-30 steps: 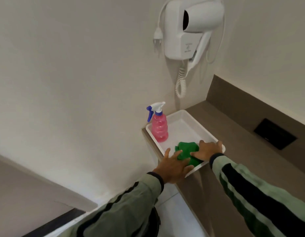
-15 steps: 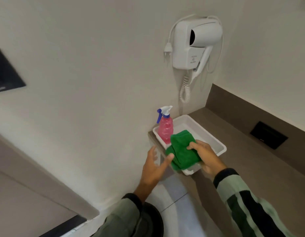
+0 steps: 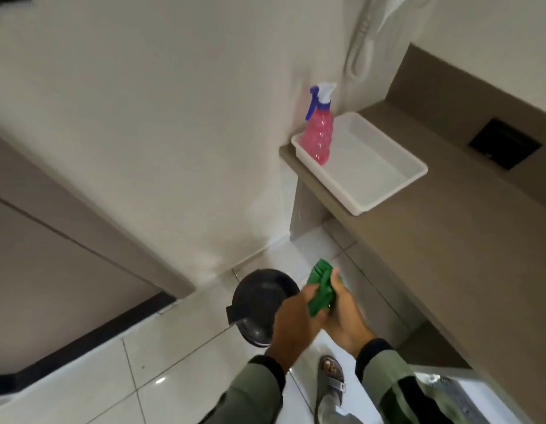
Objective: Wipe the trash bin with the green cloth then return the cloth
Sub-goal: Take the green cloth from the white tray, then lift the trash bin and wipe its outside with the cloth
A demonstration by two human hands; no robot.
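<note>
above the round black plastic trash bin (image 3: 259, 304): left hand (image 3: 296, 322) and right hand (image 3: 345, 313) gripping folded green cloth (image 3: 320, 292), bunched ready for wiping.

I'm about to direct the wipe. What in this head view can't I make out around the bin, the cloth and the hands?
- Trash bin: the left hand covers its right side; its walls are not visible from above.
- Green cloth: bunched between the left hand and the right hand, so its full extent is hidden.
- Wall-mounted dryer: the body is cut off by the top edge.
- Spray bottle in the white tray: fill level is unclear.
</note>
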